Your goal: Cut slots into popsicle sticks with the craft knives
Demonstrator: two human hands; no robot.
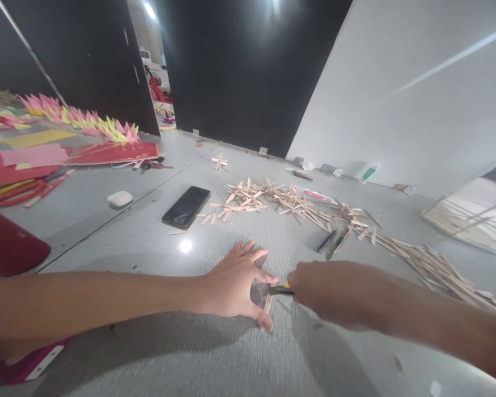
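Note:
My left hand [233, 286] reaches across the table with its fingers spread. Its thumb and index fingertip pin down a thin flat wooden stick [268, 301] on the tabletop. Facing it from the right, my right hand [314, 284] is closed around a utility knife [284, 290] with a bit of yellow showing. The knife's tip end meets the stick between my left thumb and index finger; whether the blade has cut into the wood cannot be made out. Most of the knife's handle is hidden inside my right fist.
Beyond my hands lie a phone [187, 207], a heap of short stick pieces [248, 197] and two dark pen-like tools [334, 242]. Long sticks [434, 270] spread at right. A white case [119, 199], a red cylinder [10, 242] and folded paper petals [86, 121] are at left.

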